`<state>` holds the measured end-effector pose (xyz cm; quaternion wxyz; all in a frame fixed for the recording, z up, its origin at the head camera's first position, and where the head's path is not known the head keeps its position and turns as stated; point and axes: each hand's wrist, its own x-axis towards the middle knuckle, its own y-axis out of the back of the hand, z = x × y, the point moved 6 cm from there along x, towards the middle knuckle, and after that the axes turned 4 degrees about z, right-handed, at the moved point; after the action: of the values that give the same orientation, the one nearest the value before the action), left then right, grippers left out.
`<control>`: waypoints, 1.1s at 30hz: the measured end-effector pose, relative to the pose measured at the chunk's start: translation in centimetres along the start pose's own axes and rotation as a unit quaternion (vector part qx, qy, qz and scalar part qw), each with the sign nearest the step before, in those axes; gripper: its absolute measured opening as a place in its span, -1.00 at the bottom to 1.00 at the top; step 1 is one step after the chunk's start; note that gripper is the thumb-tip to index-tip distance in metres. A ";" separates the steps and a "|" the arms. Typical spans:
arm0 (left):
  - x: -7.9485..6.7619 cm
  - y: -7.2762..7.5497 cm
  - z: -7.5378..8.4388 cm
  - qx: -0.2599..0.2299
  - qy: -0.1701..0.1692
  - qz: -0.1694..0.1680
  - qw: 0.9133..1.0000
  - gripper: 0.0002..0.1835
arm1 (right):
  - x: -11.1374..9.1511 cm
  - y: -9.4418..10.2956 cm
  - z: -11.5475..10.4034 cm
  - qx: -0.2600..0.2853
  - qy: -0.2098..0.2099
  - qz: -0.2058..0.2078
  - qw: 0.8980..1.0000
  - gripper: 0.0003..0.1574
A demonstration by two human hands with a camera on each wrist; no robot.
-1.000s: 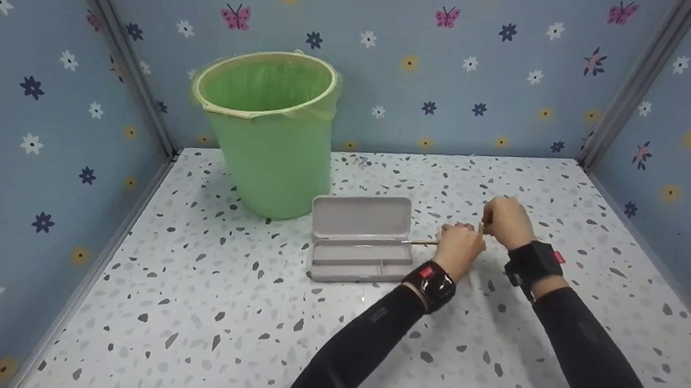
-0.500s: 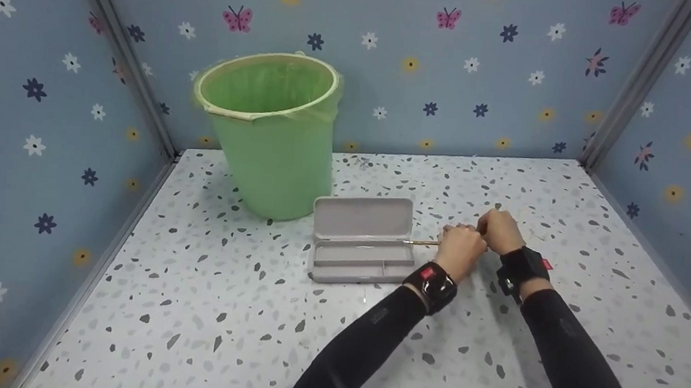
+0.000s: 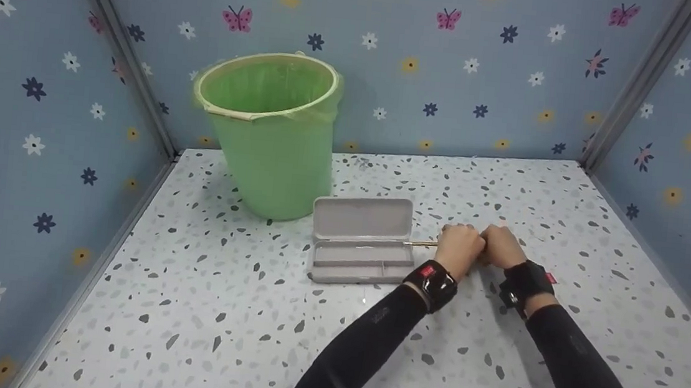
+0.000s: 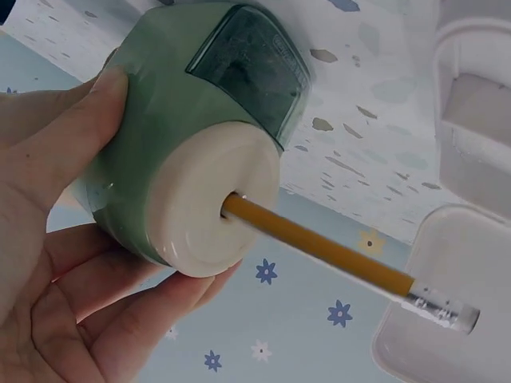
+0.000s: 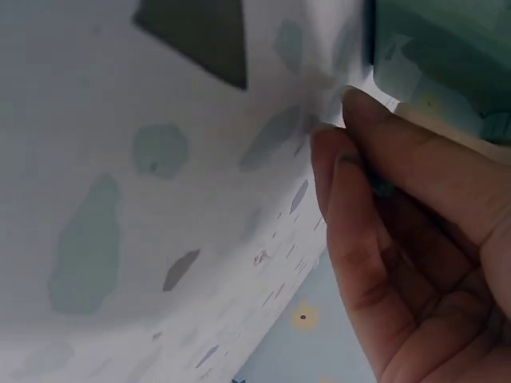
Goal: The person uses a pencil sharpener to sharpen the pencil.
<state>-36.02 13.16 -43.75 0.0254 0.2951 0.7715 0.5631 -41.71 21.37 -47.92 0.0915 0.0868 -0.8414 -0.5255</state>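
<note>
My left hand (image 3: 459,249) grips a green pencil sharpener (image 4: 148,136) with a cream round front and a dark see-through shavings window. A yellow pencil (image 4: 319,249) sticks out of its hole, metal ferrule end outward; in the head view it points left toward the case. Close against the sharpener's far side is my right hand (image 3: 502,246), thumb and fingers curled and pinching the crank knob (image 5: 382,185), of which only a small green bit shows. The crank's arm is mostly hidden by the fingers.
An open grey pencil case (image 3: 362,219) lies left of my hands, its lid tipped back. Behind it to the left stands a tall green bin (image 3: 279,163) with a liner. Flower-patterned walls (image 3: 430,89) enclose the speckled table (image 3: 214,339).
My right hand has shifted in small arcs beside the sharpener, first left, then down and slightly right. A cream crank arm seen earlier is now hidden. The left hand and pencil stay put.
</note>
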 end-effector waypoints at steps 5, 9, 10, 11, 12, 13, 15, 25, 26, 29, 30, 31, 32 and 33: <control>0.1 -0.1 0.3 0.015 0.002 -0.015 1.000 -0.75 | -0.9 0.2 0.1 0.016 -0.004 -0.006 1.000 -0.86; 0.1 -0.1 0.5 0.005 0.001 -0.026 1.000 -0.78 | -1.9 0.3 0.3 0.035 -0.016 -0.020 0.999 -0.86; 0.1 -0.1 0.5 0.005 0.000 -0.029 1.000 -0.79 | -2.2 0.4 0.3 0.043 -0.019 -0.026 0.999 -0.86; 0.1 -0.1 0.4 0.004 0.000 -0.030 1.000 -0.80 | -2.4 0.4 0.3 0.051 -0.022 -0.030 0.998 -0.86; 0.1 0.0 0.4 0.006 0.001 -0.031 0.999 -0.80 | -2.7 0.5 0.2 0.058 -0.022 -0.033 0.998 -0.87; 0.1 0.0 0.3 0.009 0.002 -0.032 0.999 -0.79 | -2.9 0.7 0.1 0.063 -0.019 -0.033 0.997 -0.88; 0.1 0.1 0.2 0.011 0.005 -0.030 0.999 -0.77 | -3.3 0.9 -0.2 0.069 -0.009 -0.031 0.997 -0.91; 0.2 0.0 0.3 0.006 0.016 -0.024 1.000 -0.71 | -4.7 2.3 -1.6 0.039 0.023 0.016 0.999 -0.90; 0.2 0.0 0.3 0.003 0.019 -0.027 0.999 -0.71 | -4.8 2.5 -1.7 0.040 0.020 0.018 0.999 -0.90; 0.2 0.0 0.3 0.004 0.019 -0.033 0.999 -0.68 | -5.0 3.2 -2.2 0.037 0.024 0.028 0.999 -0.90; 0.2 -0.1 0.3 0.007 0.019 -0.034 0.999 -0.68 | -5.0 3.4 -2.4 0.035 0.026 0.033 0.998 -0.90; 0.2 -0.1 0.3 0.007 0.019 -0.035 0.999 -0.67 | -5.0 3.7 -2.6 0.033 0.031 0.040 0.998 -0.90; 0.2 -0.1 0.3 0.003 0.021 -0.034 0.999 -0.68 | -5.0 3.9 -2.8 0.031 0.034 0.045 0.998 -0.90; 0.1 -0.1 0.3 0.000 0.022 -0.031 0.999 -0.68 | -5.0 4.2 -2.9 0.029 0.037 0.049 0.998 -0.91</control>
<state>-36.06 13.45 -43.86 0.0254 0.2585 0.7809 0.5681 -36.39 21.82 -43.21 0.1458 0.0671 -0.8554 -0.4924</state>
